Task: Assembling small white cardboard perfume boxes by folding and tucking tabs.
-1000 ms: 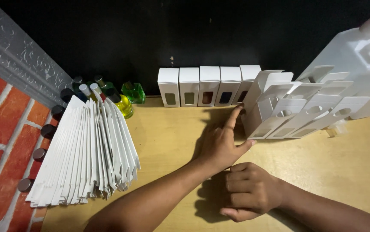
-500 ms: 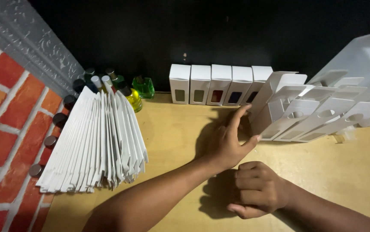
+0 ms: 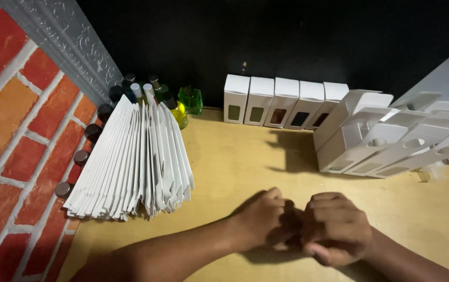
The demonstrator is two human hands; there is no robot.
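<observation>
Both hands sit knuckle to knuckle low on the pale wooden tabletop (image 3: 235, 156): left hand (image 3: 260, 219) curled shut, right hand (image 3: 334, 227) clenched too. Can't tell if anything's pinched between them, that bit is in shadow. Looks like a between-boxes beat to me. Fanned stack of flat white cardboard box blanks (image 3: 135, 162) sits well left, leaning row of opened white cartons (image 3: 386, 138) up right, finished small white window boxes (image 3: 282, 102) along the back. Grabbing another carton would mean opening a fist first.
</observation>
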